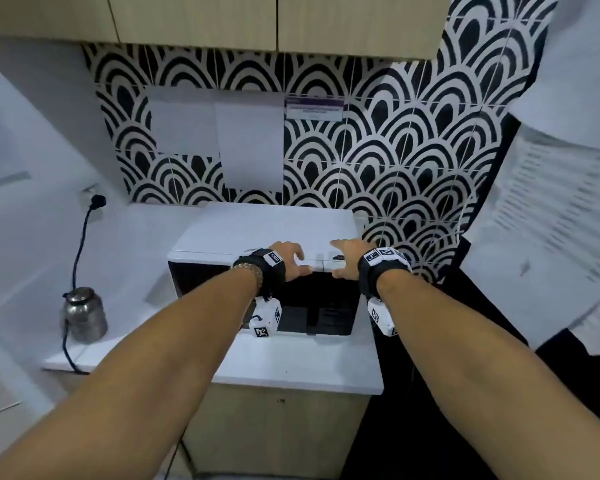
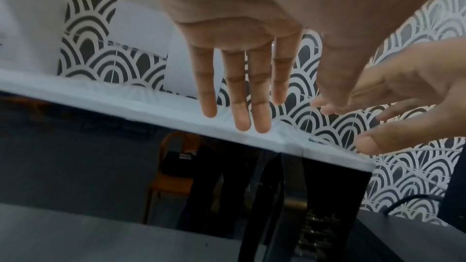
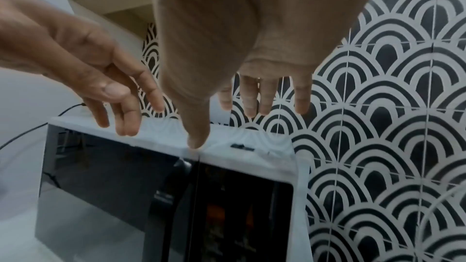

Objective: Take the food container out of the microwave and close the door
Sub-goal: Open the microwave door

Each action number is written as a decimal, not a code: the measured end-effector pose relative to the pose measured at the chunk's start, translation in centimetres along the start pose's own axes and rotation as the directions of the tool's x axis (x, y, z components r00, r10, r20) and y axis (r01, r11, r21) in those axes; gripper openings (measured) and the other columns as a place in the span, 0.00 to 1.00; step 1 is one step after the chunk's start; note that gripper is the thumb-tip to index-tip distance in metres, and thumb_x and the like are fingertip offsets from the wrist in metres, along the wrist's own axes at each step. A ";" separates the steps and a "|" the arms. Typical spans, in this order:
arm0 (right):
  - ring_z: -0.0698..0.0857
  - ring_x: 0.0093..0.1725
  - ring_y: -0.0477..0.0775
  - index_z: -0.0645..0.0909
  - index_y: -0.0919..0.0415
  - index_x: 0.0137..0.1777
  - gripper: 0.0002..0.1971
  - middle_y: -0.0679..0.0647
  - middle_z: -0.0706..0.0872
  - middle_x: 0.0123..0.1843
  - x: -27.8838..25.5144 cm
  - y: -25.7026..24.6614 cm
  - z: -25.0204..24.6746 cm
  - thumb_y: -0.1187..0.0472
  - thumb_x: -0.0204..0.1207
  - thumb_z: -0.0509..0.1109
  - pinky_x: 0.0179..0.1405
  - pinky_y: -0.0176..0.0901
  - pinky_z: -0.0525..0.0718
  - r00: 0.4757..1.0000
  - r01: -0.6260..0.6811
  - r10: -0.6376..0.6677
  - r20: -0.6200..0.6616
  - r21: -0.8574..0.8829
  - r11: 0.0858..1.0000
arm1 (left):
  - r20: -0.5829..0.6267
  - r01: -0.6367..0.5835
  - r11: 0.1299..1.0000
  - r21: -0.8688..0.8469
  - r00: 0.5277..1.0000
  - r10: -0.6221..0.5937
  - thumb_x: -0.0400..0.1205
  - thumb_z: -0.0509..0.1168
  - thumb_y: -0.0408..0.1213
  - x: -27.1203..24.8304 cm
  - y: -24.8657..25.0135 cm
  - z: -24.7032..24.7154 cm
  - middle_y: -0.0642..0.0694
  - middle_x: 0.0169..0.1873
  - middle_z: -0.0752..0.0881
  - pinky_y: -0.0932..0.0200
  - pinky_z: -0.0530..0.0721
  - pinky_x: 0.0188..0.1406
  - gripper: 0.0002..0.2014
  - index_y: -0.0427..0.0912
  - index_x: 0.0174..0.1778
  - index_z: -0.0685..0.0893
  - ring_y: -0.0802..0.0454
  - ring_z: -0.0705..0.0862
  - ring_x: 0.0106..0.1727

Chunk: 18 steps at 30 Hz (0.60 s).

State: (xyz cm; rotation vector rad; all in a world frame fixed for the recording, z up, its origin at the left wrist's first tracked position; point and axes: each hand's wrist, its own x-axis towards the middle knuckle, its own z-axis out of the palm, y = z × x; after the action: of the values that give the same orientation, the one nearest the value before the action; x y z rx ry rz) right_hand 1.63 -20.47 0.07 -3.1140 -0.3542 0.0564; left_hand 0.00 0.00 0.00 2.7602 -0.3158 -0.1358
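Note:
A white microwave [image 1: 264, 230] stands on the white counter [image 1: 291, 362]. Its dark glass door [image 3: 113, 176] is closed against the control panel [image 3: 239, 196], and the door [image 2: 100, 146] only reflects the room. No food container shows in any view. My left hand [image 1: 297, 263] hovers over the top front edge with fingers [image 2: 237, 87] straight and spread, holding nothing. Beside it, my right hand [image 1: 342, 261] is also open, and its thumb [image 3: 199, 138] points down at the seam between door and panel. The hands are close together but apart.
A steel kettle [image 1: 84, 313] with a black cord [image 1: 80, 244] stands at the counter's left. Wooden cabinets [image 1: 222, 19] hang overhead. Paper sheets [image 1: 219, 133] are stuck on the patterned tile wall. A white surface with printed sheets [image 1: 551, 220] crowds the right.

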 end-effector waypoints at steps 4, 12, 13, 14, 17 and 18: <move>0.74 0.79 0.62 0.60 0.55 0.86 0.44 0.58 0.72 0.82 -0.8 0.1 1.5 0.51 0.74 0.78 0.74 0.58 0.76 0.998 0.003 -0.003 0.056 0.008 1.000 | 0.037 0.034 0.999 -0.010 0.999 -0.033 0.75 0.69 0.59 0.5 0.0 2.0 0.47 0.44 0.91 0.52 0.88 0.50 0.17 0.48 0.42 0.90 0.46 0.88 0.48; 0.59 0.85 0.64 0.56 0.55 0.87 0.42 0.63 0.59 0.86 -0.1 0.2 4.2 0.63 0.77 0.75 0.82 0.63 0.63 0.999 0.028 -0.029 0.033 0.039 0.999 | 0.143 0.116 0.989 -0.092 0.984 -0.102 0.74 0.67 0.61 1.9 0.0 7.4 0.44 0.45 0.89 0.56 0.77 0.42 0.23 0.44 0.50 0.87 0.46 0.85 0.44; 0.58 0.85 0.65 0.57 0.56 0.86 0.39 0.64 0.59 0.86 0.2 0.2 4.3 0.65 0.79 0.73 0.82 0.62 0.62 0.999 0.022 -0.023 0.022 0.046 0.999 | 0.142 0.130 0.986 -0.107 0.983 -0.114 0.75 0.66 0.62 2.0 -0.1 8.0 0.42 0.49 0.89 0.56 0.76 0.43 0.26 0.42 0.53 0.86 0.44 0.85 0.46; 0.59 0.85 0.66 0.58 0.56 0.86 0.37 0.65 0.60 0.85 0.6 0.1 4.4 0.67 0.81 0.70 0.82 0.61 0.62 1.000 0.018 -0.019 0.010 0.043 0.999 | 0.139 0.144 0.981 -0.127 0.982 -0.126 0.76 0.65 0.62 2.3 -0.2 8.5 0.40 0.52 0.89 0.56 0.76 0.44 0.28 0.40 0.56 0.85 0.41 0.86 0.50; 0.69 0.77 0.68 0.63 0.57 0.83 0.30 0.66 0.69 0.78 1.8 0.0 4.7 0.69 0.82 0.66 0.75 0.59 0.72 1.000 0.014 -0.013 -0.017 0.023 1.000 | 0.120 0.163 0.966 -0.201 0.983 -0.141 0.81 0.62 0.58 2.9 -0.3 9.9 0.36 0.57 0.88 0.56 0.75 0.46 0.25 0.37 0.56 0.84 0.38 0.86 0.53; 0.71 0.75 0.68 0.64 0.57 0.82 0.29 0.66 0.71 0.76 2.1 0.0 4.7 0.68 0.82 0.66 0.72 0.58 0.74 1.000 0.017 -0.016 -0.019 0.018 1.000 | 0.104 0.165 0.962 -0.218 0.984 -0.146 0.82 0.61 0.57 3.2 -0.3 10.4 0.34 0.57 0.87 0.55 0.74 0.46 0.25 0.35 0.57 0.82 0.37 0.86 0.54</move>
State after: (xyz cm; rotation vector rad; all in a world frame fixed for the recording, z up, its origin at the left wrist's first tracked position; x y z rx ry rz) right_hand 3.45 -19.97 -4.66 -3.0916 -0.3766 0.0296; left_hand 1.75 -3.96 -9.96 2.5537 -0.0968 -0.3129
